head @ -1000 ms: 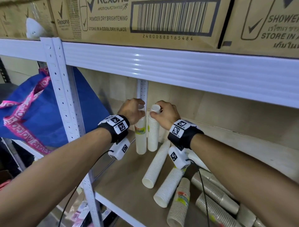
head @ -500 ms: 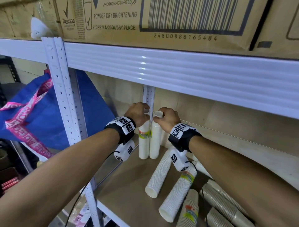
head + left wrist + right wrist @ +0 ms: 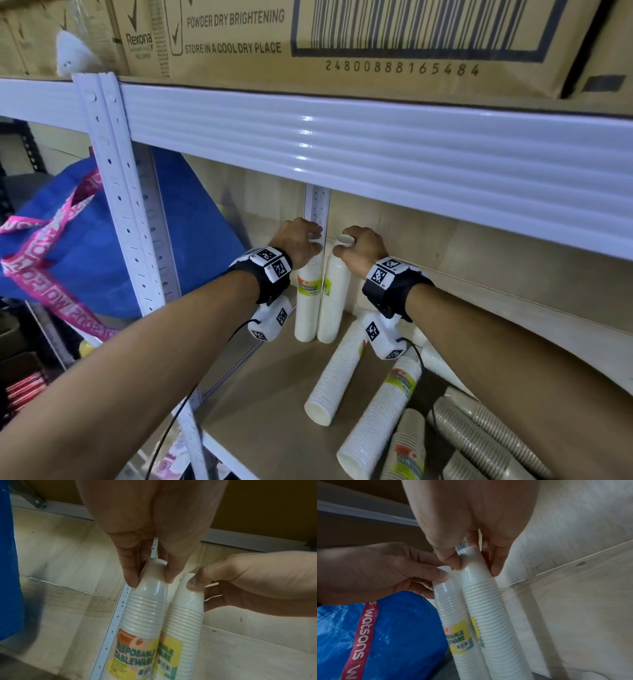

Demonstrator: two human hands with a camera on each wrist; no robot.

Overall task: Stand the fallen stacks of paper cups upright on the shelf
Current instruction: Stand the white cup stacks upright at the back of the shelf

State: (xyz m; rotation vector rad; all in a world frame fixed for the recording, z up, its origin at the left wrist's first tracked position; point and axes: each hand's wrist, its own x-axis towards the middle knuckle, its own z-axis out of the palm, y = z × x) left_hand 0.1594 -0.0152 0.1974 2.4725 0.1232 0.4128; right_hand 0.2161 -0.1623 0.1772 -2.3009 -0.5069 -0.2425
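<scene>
Two white cup stacks stand upright side by side in the shelf's back left corner. My left hand (image 3: 301, 240) pinches the top of the left stack (image 3: 307, 301), seen close in the left wrist view as the left stack (image 3: 145, 604) under my left hand (image 3: 150, 577). My right hand (image 3: 356, 248) pinches the top of the right stack (image 3: 334, 301); the right wrist view shows my right hand (image 3: 476, 566) on the right stack (image 3: 484, 601). Several white stacks (image 3: 334, 377) and brown stacks (image 3: 479, 435) lie fallen on the shelf board (image 3: 267, 404).
A white upright post (image 3: 317, 209) stands just behind the two stacks. A thick white beam (image 3: 376, 154) carrying cardboard boxes (image 3: 342, 44) hangs low over the shelf. A blue bag (image 3: 85, 240) with a pink strap hangs left of the front post (image 3: 126, 212).
Both hands and the two upright stacks have shifted slightly toward the back post; the stacks now stand pressed together. The camera has moved closer.
</scene>
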